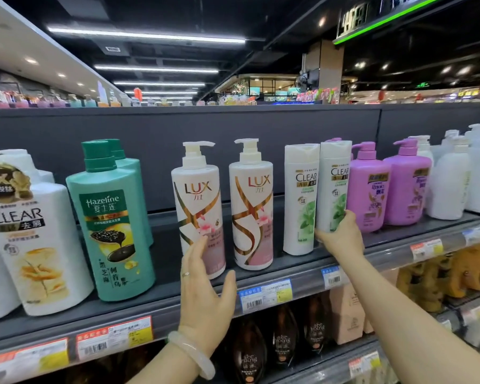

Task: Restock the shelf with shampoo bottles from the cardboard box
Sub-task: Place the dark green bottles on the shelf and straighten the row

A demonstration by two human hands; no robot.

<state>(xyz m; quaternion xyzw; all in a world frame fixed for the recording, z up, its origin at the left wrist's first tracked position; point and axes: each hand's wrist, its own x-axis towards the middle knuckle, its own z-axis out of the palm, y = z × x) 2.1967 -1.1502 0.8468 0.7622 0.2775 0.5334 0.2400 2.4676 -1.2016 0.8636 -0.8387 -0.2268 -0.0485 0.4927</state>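
gripping a clear bottle (332, 187) in right hand (341, 235), left hand (203, 289) spread against lux bottle (198, 209)

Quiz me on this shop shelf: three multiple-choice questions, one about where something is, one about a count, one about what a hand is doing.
1. The green Hazeline bottle stands where?
A. left of the Lux bottles
B. right of the purple bottles
C. on the lower shelf

2. How many Lux pump bottles show?
A. one
B. two
C. four

3. The right hand is
A. empty
B. on a price tag
C. gripping a white Clear bottle

Answers: 1 A, it sits left of them; 2 B, two stand side by side; 3 C, fingers wrap its base.
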